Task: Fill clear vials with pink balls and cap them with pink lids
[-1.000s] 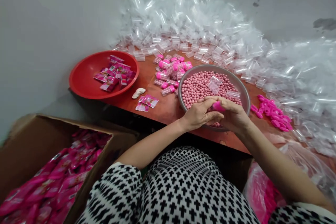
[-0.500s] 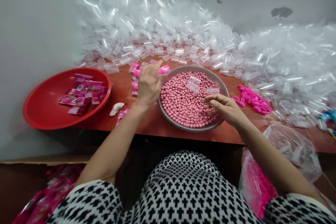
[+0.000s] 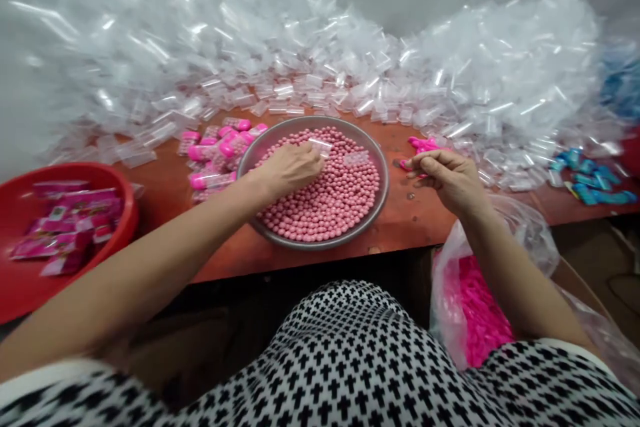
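Several pink beads (image 3: 320,213) fill a round grey metal bowl (image 3: 312,245) on the table. Over the bowl, my left hand (image 3: 293,170) has its fingers closed at the edge of a short clear plastic tube (image 3: 321,146) lying on the beads. A second clear tube (image 3: 356,159) rests beside it. Right of the bowl, my right hand (image 3: 447,177) reaches over a small pile of pink plastic caps (image 3: 423,144). Its thumb and fingers are pinched at one pink cap (image 3: 404,165), and the hand covers part of the pile.
Bead-filled tubes with pink caps (image 3: 215,153) lie left of the bowl. A red basin (image 3: 127,213) holds pink packets (image 3: 75,220). Clear tubes (image 3: 300,60) are heaped along the wall. Blue pieces (image 3: 593,180) lie at right. An open plastic bag (image 3: 450,293) of pink pieces hangs below.
My left hand has left the capped tubes and come over the bowl to a clear tube. My right hand has moved from the bowl to the pink caps. The view has shifted right.
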Tool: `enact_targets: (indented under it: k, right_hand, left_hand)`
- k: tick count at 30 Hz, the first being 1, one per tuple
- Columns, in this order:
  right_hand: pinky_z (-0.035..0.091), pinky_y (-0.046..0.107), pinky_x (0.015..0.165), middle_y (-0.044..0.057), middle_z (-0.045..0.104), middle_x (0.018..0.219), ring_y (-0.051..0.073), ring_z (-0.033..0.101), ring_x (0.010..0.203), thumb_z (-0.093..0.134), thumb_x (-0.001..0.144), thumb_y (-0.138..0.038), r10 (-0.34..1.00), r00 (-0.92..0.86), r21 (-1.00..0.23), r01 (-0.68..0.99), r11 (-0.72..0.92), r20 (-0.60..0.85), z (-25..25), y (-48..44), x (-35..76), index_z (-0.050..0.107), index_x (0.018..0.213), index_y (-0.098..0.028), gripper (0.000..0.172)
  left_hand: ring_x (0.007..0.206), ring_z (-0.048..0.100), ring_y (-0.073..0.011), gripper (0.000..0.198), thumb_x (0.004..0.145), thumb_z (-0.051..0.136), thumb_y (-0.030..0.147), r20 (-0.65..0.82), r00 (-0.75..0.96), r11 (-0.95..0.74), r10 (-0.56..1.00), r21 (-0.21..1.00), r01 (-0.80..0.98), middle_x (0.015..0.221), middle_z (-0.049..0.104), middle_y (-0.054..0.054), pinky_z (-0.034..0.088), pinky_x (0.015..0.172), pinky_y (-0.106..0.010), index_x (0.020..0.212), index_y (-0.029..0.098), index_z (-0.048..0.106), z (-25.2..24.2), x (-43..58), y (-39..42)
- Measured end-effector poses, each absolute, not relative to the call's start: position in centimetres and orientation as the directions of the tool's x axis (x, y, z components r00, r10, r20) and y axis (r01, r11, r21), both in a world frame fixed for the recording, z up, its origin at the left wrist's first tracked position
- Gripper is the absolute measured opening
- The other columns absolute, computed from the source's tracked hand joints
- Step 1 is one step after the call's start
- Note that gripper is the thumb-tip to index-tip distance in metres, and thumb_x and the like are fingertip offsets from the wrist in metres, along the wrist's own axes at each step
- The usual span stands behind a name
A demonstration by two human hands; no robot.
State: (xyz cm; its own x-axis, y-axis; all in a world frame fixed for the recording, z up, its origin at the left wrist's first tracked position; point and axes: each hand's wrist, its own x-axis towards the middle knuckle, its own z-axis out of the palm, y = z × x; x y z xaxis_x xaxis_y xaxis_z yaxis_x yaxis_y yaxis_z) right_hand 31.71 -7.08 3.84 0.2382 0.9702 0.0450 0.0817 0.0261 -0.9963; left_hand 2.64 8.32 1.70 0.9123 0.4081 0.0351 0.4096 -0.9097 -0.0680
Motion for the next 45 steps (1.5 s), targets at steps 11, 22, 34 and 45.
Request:
enact_targets:
  k: [11,22,34,45]
  right_hand:
    - [0.055,0.037,0.081,0.012,0.077,0.098,0.022,0.07,0.088,0.05,0.093,-0.028,0.937,0.335,-0.522,0.82,-0.236,0.103,-3.4,-3.7,40.2,0.072,0.101,-0.014,0.027]
    - [0.045,0.049,0.097,0.026,0.074,0.113,0.037,0.064,0.111,0.057,0.091,-0.023,0.977,0.212,-0.209,0.957,-0.203,0.023,-4.0,-0.2,38.1,0.075,0.1,-0.008,0.026]
    - [0.05,0.039,0.09,0.009,0.075,0.106,0.025,0.066,0.096,0.06,0.094,-0.044,0.909,-0.269,-0.52,0.752,0.404,0.319,5.9,-5.7,29.4,0.073,0.111,-0.024,0.029]
    - [0.043,0.028,0.056,0.002,0.068,0.079,0.014,0.055,0.061,0.078,0.074,-0.044,0.984,0.058,-0.872,0.474,0.122,0.169,3.4,-5.3,28.1,0.069,0.093,-0.021,0.031]
  left_hand:
    - [0.086,0.068,-0.0267,0.025,0.09,0.042,0.014,-0.031,0.923,-0.899,0.382,0.22,0.38,0.087,0.071,-0.014,0.053,0.081,-0.039,0.082,0.015,0.066,-1.1,7.9,5.1]
    - [0.089,0.072,-0.0184,0.04,0.083,0.074,0.051,0.073,0.664,-0.096,0.744,0.995,-0.001,0.1,0.075,-0.009,0.061,0.086,-0.037,0.103,0.017,0.067,0.7,4.7,1.7]
    - [0.091,0.071,-0.0155,0.036,0.087,0.071,0.037,0.044,0.691,0.082,0.721,0.986,-0.147,0.111,0.072,-0.009,0.06,0.082,-0.031,0.116,0.017,0.064,0.8,4.4,-0.4]
    - [0.095,0.07,-0.0238,0.024,0.092,0.051,0.005,-0.018,0.839,-0.826,0.544,0.167,0.539,0.096,0.075,-0.018,0.051,0.081,-0.031,0.085,0.007,0.073,1.5,6.8,2.3]
